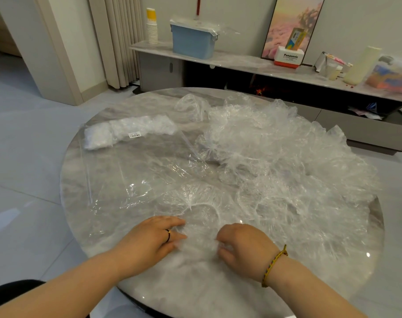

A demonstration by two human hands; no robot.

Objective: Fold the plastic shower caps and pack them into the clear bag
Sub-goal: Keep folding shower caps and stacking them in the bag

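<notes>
A clear shower cap (198, 216) with a gathered elastic rim lies spread at the near edge of the round marble table (85, 180). My left hand (156, 235) and my right hand (239, 246) both pinch its near side with curled fingers, a short gap between them. A big heap of loose clear caps (275, 143) covers the right half of the table. The clear bag (131, 166) lies flat on the left, with folded white caps (126, 131) packed in its far end, under a barcode label.
Behind the table runs a low marble sideboard (252, 63) holding a blue lidded box (193, 40), a stack of paper cups (152, 28), a Panasonic box (289, 57) and a framed picture (294, 21). Curtains and a doorway stand at the back left. Grey tiled floor surrounds the table.
</notes>
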